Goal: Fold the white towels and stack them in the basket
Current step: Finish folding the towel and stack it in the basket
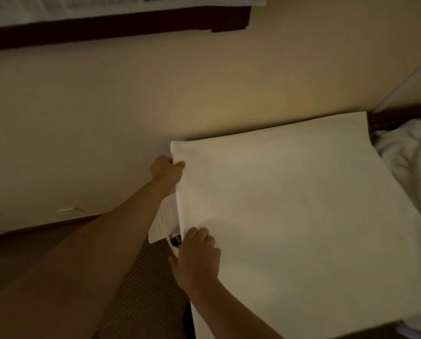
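A white towel (290, 204) lies spread flat, filling the right half of the view. My left hand (166, 171) grips its far left corner, thumb on top of the cloth. My right hand (196, 258) pinches the same left edge nearer to me. A lower layer of the towel with a small black label (176, 240) shows just under that edge. More white towels (410, 152) lie crumpled at the right. No basket is in view.
A cream wall (131, 106) runs behind the towel, with a dark wooden frame (106, 30) high on it. Dark baseboard and patterned brown carpet (145, 289) lie at the lower left.
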`<action>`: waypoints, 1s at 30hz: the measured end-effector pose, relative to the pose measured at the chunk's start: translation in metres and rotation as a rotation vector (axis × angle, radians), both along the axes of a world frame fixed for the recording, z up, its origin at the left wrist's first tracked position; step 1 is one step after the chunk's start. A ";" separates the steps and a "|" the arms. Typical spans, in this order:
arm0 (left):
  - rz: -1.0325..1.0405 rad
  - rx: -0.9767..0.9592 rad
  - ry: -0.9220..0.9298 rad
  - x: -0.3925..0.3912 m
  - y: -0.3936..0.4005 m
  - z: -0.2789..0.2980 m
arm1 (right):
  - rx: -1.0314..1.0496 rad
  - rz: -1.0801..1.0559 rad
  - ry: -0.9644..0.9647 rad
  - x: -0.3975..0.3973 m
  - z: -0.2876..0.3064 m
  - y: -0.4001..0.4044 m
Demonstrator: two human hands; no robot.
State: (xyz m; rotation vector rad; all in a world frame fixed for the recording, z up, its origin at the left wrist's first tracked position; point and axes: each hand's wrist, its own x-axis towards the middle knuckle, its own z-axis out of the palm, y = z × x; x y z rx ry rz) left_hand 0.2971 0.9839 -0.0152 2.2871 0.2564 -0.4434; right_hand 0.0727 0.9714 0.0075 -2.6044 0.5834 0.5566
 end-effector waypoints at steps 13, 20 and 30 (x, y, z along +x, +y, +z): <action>0.232 -0.109 -0.175 0.001 0.049 0.070 | 0.707 -0.370 -0.244 -0.006 0.054 -0.004; 0.124 -0.279 -0.236 -0.010 -0.044 0.129 | 0.604 -0.515 -0.541 -0.017 0.090 -0.098; -0.167 -0.354 -0.264 -0.053 -0.282 0.144 | 0.542 -0.758 -0.688 -0.060 0.075 -0.319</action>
